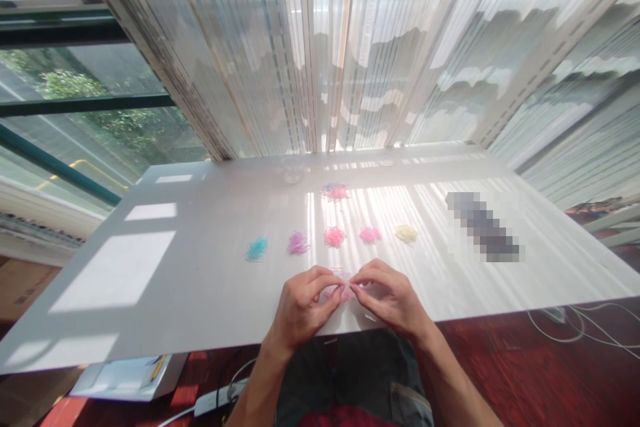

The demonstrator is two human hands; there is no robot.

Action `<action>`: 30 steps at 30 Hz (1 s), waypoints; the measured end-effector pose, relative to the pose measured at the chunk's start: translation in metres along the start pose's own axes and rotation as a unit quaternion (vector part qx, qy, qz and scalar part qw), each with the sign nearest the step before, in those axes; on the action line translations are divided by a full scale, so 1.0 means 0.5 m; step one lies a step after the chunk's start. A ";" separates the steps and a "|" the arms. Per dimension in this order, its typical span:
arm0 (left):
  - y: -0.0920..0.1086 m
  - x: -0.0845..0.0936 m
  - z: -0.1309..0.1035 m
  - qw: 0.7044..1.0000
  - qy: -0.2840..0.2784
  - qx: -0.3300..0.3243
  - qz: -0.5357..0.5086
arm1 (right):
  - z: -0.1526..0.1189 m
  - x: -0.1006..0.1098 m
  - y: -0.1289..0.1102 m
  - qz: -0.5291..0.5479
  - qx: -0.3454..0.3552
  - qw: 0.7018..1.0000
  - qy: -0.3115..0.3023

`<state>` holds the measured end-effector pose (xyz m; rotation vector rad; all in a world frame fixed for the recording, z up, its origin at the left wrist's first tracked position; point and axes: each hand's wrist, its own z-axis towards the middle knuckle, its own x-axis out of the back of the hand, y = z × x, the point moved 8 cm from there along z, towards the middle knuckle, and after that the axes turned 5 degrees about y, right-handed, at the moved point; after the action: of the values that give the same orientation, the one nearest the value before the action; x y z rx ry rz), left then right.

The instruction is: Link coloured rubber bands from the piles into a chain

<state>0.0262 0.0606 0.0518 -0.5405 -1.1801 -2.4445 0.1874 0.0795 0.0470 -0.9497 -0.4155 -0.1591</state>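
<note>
My left hand [305, 303] and my right hand [387, 297] meet over the near edge of the table, thumbs and forefingers pinched together almost tip to tip. Whatever they hold is too small to make out. Just beneath the fingertips lies a pale pink and lilac heap of thin pieces [345, 293], partly hidden by my hands. Farther off, a row of small heaps of thin, loop-like pieces runs across: a teal heap [257, 249], a purple heap [299, 242], a red-pink heap [335, 236], a pink heap [371, 234] and a pale yellow heap [406, 234]. Behind them sits a mixed-colour heap [335, 192].
The white table [210, 293] carries bright sunlight stripes. A clear, round container [294, 172] stands near its back edge. A dark pixelated patch [483, 227] covers something at the right. Pale curtains [310, 47] hang behind. Below are a power strip [220, 397] and white cables [583, 327].
</note>
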 end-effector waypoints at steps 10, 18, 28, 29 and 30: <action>-0.003 -0.003 -0.004 1.000 -0.004 0.004 0.018 | -0.001 -0.003 0.003 -0.002 -0.007 1.000 -0.010; 0.002 0.001 -0.003 1.000 0.004 -0.013 -0.001 | -0.001 -0.008 0.002 -0.010 0.000 1.000 -0.017; 0.001 0.000 -0.004 1.000 0.005 -0.008 -0.004 | -0.004 -0.004 0.005 0.004 -0.011 1.000 -0.010; 0.000 0.000 -0.004 1.000 0.004 -0.007 -0.006 | -0.004 -0.003 0.006 0.007 -0.013 1.000 -0.008; 0.000 -0.001 -0.004 1.000 0.004 -0.006 -0.007 | -0.004 -0.002 0.006 0.011 -0.016 1.000 -0.005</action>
<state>0.0261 0.0592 0.0504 -0.5268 -1.1698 -2.4661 0.1880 0.0794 0.0434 -0.9863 -0.4137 -0.1414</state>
